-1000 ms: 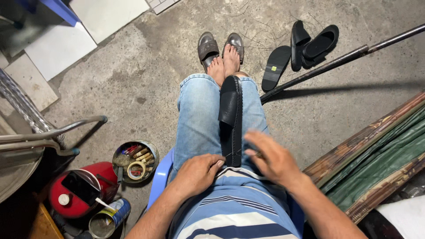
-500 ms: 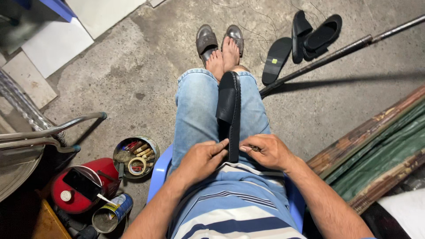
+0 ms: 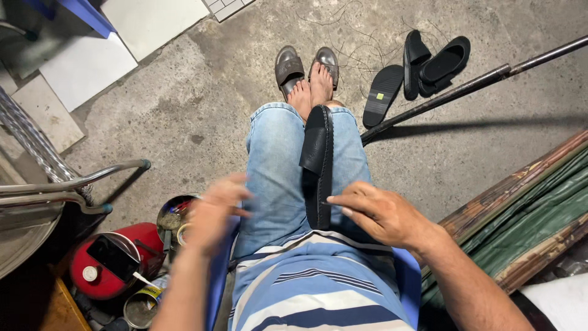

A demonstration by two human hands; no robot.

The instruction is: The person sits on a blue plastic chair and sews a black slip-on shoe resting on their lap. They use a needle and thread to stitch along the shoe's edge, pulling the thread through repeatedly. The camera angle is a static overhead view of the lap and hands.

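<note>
Black shoe (image 3: 318, 165) lies lengthwise on the lap, between the thighs, sole edge w/ stitched rim facing up, toe end toward the knees, heel end near the shirt hem.

R hand (image 3: 380, 213): rests on right thigh just beside the shoe's heel end, palm down, wrist bent inward. Index finger extended, tip touching the shoe's side edge; other fingers loosely curled. Not clamped round anything; contact only, fingers half spread.

L hand (image 3: 214, 211): off the lap, over the left thigh's outer edge, above the tin. Motion-blurred. Fingers look spread, holding nothing as far as visible; blur limits certainty.

Person seated on blue plastic chair (image 3: 217, 282), jeans (image 3: 272, 165), blue/white striped shirt (image 3: 318, 288). Bare feet crossed, resting on a pair of brown sandals (image 3: 306, 64).

Floor: rough grey concrete (image 3: 184, 98), stained. Pale tiles (image 3: 86, 67) at upper left. Three black sandals (image 3: 422, 67) in a loose pile upper right, one sole-up. Long dark metal rod (image 3: 465, 89) runs diagonally just past them.

Left side: round tin (image 3: 174, 217) w/ small bits inside, red canister (image 3: 107, 260), open can (image 3: 141, 306) w/ stick in it, chrome chair frame (image 3: 67, 184).
Right side: stack of wood planks (image 3: 520, 196) and green sheeting (image 3: 539, 227).
</note>
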